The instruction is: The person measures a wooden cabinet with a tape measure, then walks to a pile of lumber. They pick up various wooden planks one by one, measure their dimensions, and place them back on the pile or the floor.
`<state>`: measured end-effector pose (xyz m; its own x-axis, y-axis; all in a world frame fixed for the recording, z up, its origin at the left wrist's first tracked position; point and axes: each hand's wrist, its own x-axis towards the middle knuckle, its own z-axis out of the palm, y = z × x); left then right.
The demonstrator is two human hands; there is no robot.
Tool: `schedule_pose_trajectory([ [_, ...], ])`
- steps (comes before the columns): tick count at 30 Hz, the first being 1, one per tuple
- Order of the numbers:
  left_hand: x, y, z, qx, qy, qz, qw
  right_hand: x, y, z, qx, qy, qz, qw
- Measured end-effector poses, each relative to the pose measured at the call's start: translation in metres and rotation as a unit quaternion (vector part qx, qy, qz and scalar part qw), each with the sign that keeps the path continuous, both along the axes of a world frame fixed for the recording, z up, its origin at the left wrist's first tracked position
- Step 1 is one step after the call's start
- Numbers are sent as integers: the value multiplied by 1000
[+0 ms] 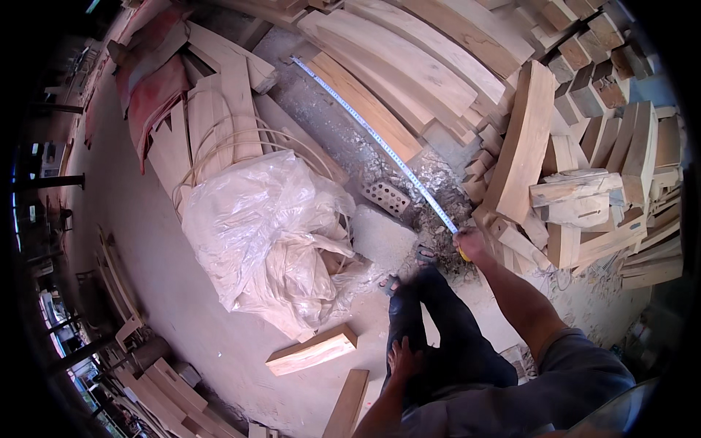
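My right hand (471, 242) is closed around a tape measure whose white blade (372, 131) is pulled far out. A bit of yellow casing shows below the fingers. The blade runs up and to the left over the dusty floor, crossing beside an orange-brown wooden board (363, 104). Its far end lies past the board's upper end. My left hand (404, 360) rests on my thigh with its fingers spread, holding nothing. Near my feet sit a pale block (381, 235) and a brick with several holes (386, 198).
Crumpled clear plastic sheeting (255, 219) covers a heap at left, with long planks (237, 102) and red cloth (157, 91) beyond. Curved timbers (394, 58) lie at the top. Stacked wood blocks (522, 146) crowd the right. A loose timber piece (312, 350) lies on the floor.
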<state>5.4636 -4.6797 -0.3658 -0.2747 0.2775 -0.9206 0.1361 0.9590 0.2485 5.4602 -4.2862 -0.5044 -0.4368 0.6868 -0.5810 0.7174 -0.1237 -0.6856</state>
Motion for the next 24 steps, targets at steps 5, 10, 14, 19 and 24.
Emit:
schedule_pose_trajectory([
  [5, 20, 21, -25, -83, 30, 12, 996, -122, 106, -122, 437, -165, 423, 776],
  [10, 26, 48, -20, -130, 48, 34, 990, -129, 101, -151, 427, -215, 451, 754],
  [14, 36, 49, -34, -114, 78, 32, 990, -72, 99, -188, 246, -234, 128, 932],
  [19, 35, 51, -40, -123, 97, 14, 988, -102, 89, -178, 118, -282, 92, 948],
  [24, 27, 47, -44, -114, 84, -25, 990, -75, 99, -212, 138, -274, 87, 948],
])
